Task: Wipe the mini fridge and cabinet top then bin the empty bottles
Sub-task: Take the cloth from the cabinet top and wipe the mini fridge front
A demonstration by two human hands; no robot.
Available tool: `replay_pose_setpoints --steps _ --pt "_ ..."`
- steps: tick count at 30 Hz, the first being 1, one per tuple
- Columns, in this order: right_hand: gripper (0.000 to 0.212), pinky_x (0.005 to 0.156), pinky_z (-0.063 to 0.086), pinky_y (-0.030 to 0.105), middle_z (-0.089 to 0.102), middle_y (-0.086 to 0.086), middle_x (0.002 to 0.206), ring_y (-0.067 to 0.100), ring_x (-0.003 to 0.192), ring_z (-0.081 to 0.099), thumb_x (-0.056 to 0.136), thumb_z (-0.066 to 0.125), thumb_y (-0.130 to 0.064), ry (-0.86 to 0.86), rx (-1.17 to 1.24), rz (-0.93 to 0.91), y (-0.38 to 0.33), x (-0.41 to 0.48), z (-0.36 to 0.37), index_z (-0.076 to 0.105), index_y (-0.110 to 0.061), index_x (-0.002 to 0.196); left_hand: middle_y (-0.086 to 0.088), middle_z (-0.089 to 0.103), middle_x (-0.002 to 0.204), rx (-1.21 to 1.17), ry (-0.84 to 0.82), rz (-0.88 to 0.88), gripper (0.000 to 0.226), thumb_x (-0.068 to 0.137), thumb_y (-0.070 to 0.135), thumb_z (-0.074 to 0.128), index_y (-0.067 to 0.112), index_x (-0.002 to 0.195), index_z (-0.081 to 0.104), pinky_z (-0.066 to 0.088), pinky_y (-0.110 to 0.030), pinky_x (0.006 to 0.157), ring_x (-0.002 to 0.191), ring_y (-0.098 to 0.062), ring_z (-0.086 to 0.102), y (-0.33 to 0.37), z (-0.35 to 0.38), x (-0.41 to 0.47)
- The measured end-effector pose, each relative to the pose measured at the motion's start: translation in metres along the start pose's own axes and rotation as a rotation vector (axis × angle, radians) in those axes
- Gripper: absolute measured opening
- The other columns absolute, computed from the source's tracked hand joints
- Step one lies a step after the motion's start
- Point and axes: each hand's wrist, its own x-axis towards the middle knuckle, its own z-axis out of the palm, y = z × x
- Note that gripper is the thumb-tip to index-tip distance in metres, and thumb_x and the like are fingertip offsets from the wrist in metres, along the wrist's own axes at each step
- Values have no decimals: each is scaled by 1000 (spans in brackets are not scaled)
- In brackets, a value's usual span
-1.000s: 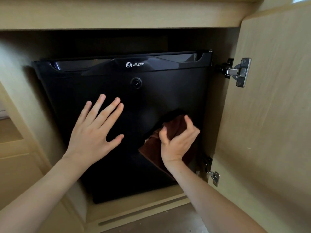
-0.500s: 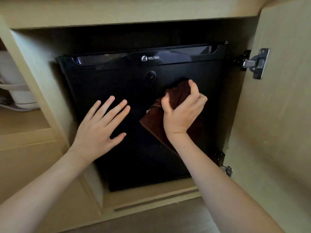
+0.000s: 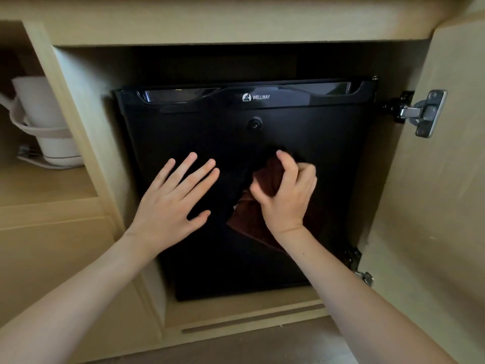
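A black mini fridge (image 3: 199, 127) with a white WELLWAY logo stands inside a light wooden cabinet, its door closed. My left hand (image 3: 173, 203) lies flat on the fridge door with the fingers spread. Right beside it, my right hand (image 3: 286, 195) grips a dark brown cloth (image 3: 249, 219) and presses it against the middle of the door, just below the round lock (image 3: 255, 124). The cloth hangs down under my right wrist. No bottles are in view.
The cabinet door (image 3: 441, 206) stands open at the right on metal hinges (image 3: 422, 112). A white kettle (image 3: 44, 119) sits on a shelf in the compartment to the left. Brown floor (image 3: 262, 345) shows below the cabinet base.
My right hand rose with the cloth from the lower right of the door, then came down and left to the middle. The left hand stays flat on the door.
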Motion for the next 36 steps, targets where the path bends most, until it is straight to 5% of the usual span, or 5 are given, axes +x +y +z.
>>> replay_pose_setpoints --steps 4,11,17,27,36 --pt "63 80 41 39 49 17 96 30 84 51 79 70 -44 150 28 143 -17 16 11 44 -14 129 -1 29 160 -18 21 -16 76 84 36 64 16 152 37 16 -51 122 151 -27 19 2 3 0" --pt "65 71 36 38 37 9 100 25 83 41 77 72 -51 -92 -61 -286 14 -75 13 46 -19 127 -1 28 161 -26 -1 -25 76 86 36 64 16 152 35 15 -52 122 151 -27 16 3 2 -1" --pt "56 73 36 39 37 6 100 24 87 42 82 65 -47 -182 -31 -360 14 -58 5 48 -20 128 0 26 161 -5 -34 -7 79 85 37 69 17 153 35 15 -48 122 151 -26 17 2 -6 0" --pt "62 79 41 34 56 12 95 22 85 50 76 75 -38 45 120 -29 -51 31 20 48 -16 127 -5 37 157 214 2 68 79 78 32 77 14 148 44 17 -53 120 146 -32 31 -32 -46 16" --pt "62 75 38 34 60 15 90 22 85 47 71 79 -43 74 119 -63 -57 -10 35 48 -12 116 -1 24 162 119 -36 -27 87 80 33 75 20 154 31 14 -50 122 151 -30 15 -45 -49 18"
